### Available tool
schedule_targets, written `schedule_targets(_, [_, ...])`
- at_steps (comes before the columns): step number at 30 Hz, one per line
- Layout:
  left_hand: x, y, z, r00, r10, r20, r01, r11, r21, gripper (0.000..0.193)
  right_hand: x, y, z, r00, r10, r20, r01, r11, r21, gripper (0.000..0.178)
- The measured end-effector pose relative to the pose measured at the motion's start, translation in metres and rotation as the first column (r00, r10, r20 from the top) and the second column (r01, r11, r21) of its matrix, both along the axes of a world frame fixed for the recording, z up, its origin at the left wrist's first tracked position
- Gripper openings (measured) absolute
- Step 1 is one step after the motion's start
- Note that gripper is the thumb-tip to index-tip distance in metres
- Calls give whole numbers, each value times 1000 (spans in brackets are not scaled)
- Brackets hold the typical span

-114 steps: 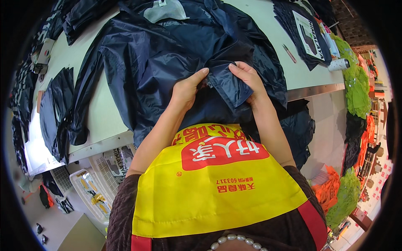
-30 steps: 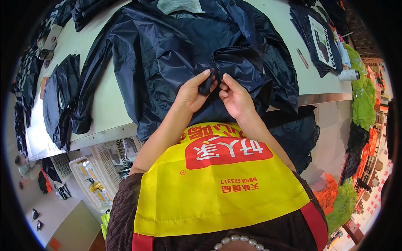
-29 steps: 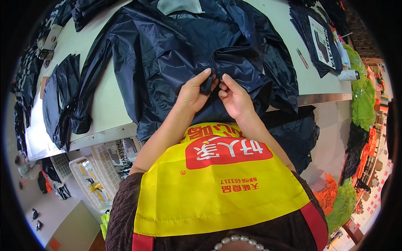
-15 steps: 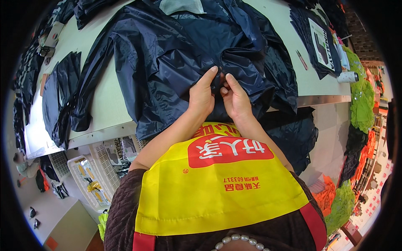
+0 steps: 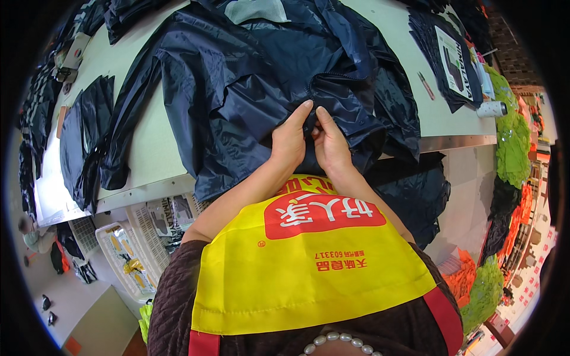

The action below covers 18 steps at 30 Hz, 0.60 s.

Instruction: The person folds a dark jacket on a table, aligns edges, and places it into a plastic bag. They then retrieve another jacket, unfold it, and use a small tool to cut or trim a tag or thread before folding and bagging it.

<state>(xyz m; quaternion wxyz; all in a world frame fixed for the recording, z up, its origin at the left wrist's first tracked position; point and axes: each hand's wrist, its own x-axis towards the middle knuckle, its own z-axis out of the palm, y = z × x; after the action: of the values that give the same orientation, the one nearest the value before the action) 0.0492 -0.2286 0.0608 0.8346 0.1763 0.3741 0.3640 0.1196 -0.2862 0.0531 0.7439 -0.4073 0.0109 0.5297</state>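
Observation:
A shiny dark navy jacket (image 5: 237, 89) lies spread over the pale table, its sleeves out to both sides and its lower hem toward me. Both my hands meet at the bottom of its front opening, where the zipper (image 5: 338, 75) ends. My left hand (image 5: 290, 136) pinches the left front edge, thumb on top. Close beside it, my right hand (image 5: 330, 142) pinches the right front edge, with its fingers curled under. The thumbs nearly touch. What lies between the fingertips, perhaps the zipper's lower end, is too small and hidden to make out.
Folded dark garments (image 5: 89, 136) lie on the table's left. A stack of dark pouches (image 5: 442, 59), a small snipping tool (image 5: 427, 85) and a white thread cone (image 5: 491, 110) are at the right. Below the table edge stands a white plastic basket (image 5: 151, 237). Lime-green fabric (image 5: 512, 136) is piled beyond.
My hands have drawn slightly closer together and a little toward me, still at the jacket's front edges. The cloth between them has closed up somewhat.

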Motion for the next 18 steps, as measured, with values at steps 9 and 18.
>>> schedule_targets(9, [3,3,6,999,14,48,-12,999,-46,11,4,-3,2,999,5,-53,-1,997,74,14])
schedule_targets(18, [-1,1,4,998,-47,-29,46,999,-24,12,2,1,2,1000,-28,-4,28,999,-41,14])
